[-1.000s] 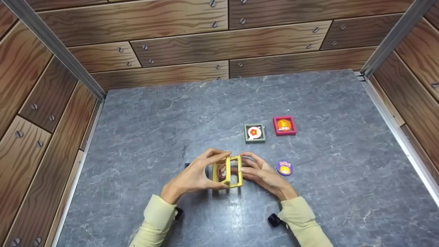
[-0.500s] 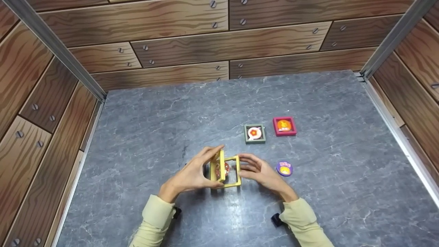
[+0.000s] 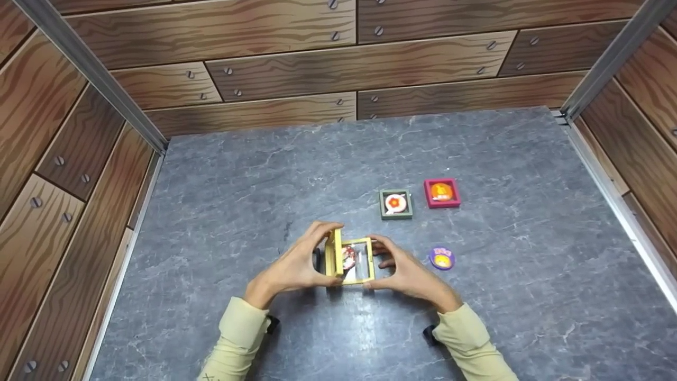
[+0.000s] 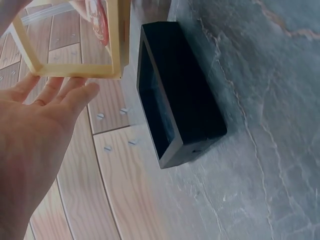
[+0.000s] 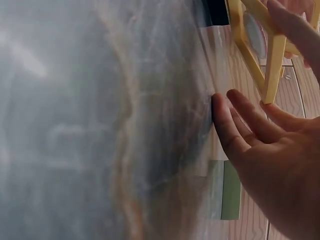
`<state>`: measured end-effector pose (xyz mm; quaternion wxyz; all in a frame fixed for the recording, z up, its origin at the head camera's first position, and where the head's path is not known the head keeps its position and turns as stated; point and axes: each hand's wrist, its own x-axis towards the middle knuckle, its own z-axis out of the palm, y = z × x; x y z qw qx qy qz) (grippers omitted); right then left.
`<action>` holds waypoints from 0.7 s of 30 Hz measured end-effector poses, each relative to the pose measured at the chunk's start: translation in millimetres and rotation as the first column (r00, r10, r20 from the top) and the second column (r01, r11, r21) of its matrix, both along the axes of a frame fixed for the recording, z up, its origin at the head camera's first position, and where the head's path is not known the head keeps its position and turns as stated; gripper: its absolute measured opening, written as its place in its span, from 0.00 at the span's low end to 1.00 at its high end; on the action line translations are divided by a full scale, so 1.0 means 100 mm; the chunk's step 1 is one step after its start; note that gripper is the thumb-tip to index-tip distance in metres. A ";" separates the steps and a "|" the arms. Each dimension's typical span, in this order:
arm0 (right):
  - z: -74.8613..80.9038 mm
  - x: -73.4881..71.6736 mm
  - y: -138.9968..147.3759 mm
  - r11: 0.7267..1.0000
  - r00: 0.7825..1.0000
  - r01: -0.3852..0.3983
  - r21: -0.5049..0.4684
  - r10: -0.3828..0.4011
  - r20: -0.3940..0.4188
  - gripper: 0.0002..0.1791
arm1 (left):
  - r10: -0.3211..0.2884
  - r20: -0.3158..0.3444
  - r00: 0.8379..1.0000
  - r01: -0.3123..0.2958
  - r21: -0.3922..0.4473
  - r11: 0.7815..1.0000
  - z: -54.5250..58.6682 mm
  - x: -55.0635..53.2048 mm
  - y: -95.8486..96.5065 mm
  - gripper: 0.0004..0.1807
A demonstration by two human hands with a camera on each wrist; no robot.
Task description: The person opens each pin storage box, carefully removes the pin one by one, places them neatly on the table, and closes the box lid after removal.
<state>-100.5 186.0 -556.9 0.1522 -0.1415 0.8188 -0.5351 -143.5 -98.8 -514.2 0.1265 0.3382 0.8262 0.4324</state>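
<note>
Both hands hold a yellow square frame [image 3: 338,253], whose two halves stand spread apart like an open book. My left hand [image 3: 290,269] grips the left half by its top and bottom edges. At the right half, my right hand [image 3: 411,274] has its thumb on the lower corner and its fingers at the upper one. Between the halves sits a round red-and-white badge [image 3: 349,257], seen through clear film. In the right wrist view the yellow frame [image 5: 274,67] makes a V with the badge [image 5: 255,36] inside. A black frame [image 4: 187,85] stands beside my left hand, mostly hidden in the head view.
A green frame [image 3: 395,216] with a flower badge lies beyond the hands. Right of it is a pink-red frame [image 3: 427,194] with an orange badge. A loose purple badge [image 3: 442,257] lies right of my right hand. Wood-patterned walls [image 3: 285,69] border the grey tabletop [image 3: 238,174].
The left half of the yellow frame has swung up and left, away from the right half, showing more of the badge. My right thumb has slid down to the lower corner.
</note>
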 end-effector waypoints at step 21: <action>-0.03 0.03 -0.05 0.979 0.996 0.030 0.202 -0.013 -0.087 0.57 | 0.032 0.202 0.979 -0.047 0.070 0.996 -0.03 0.06 -0.20 0.57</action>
